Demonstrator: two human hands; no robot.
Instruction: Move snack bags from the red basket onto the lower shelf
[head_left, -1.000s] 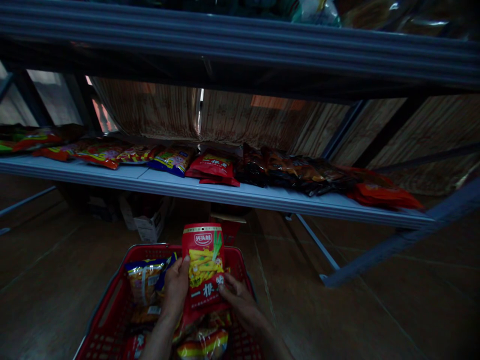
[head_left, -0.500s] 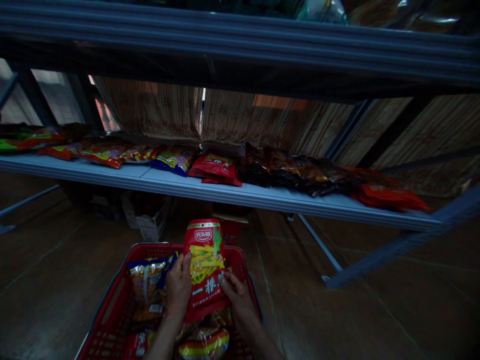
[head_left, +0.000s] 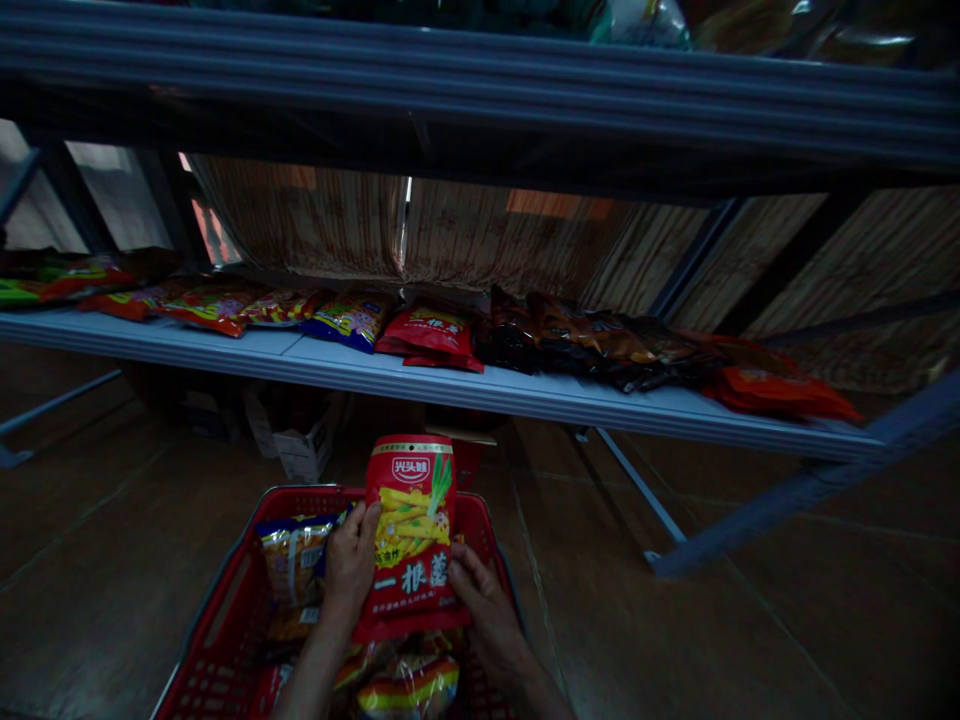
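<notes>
A red snack bag (head_left: 411, 530) with yellow food pictured on its front is held upright above the basket, front toward me. My left hand (head_left: 352, 560) grips its left edge, thumb on the front. On the right edge, my right hand (head_left: 480, 595) holds the bag with thumb and fingers. Beneath, the red basket (head_left: 217, 615) contains several snack bags, among them a blue-and-clear bag (head_left: 292, 560) at the left and a yellow-and-red bag (head_left: 409, 690) near the bottom. The bag and my hands hide part of the basket's contents.
A metal shelf (head_left: 300, 365) crosses the view, bearing a row of snack bags, including red ones (head_left: 435, 330) in the middle and orange-red ones (head_left: 780, 385) at the right. An upper shelf (head_left: 480, 75) runs above. Below stands a white box (head_left: 304, 445) on the floor.
The red bag has turned slightly to face me more squarely and shifted a little right at its top. My left hand has moved slightly left, and my right hand slightly right.
</notes>
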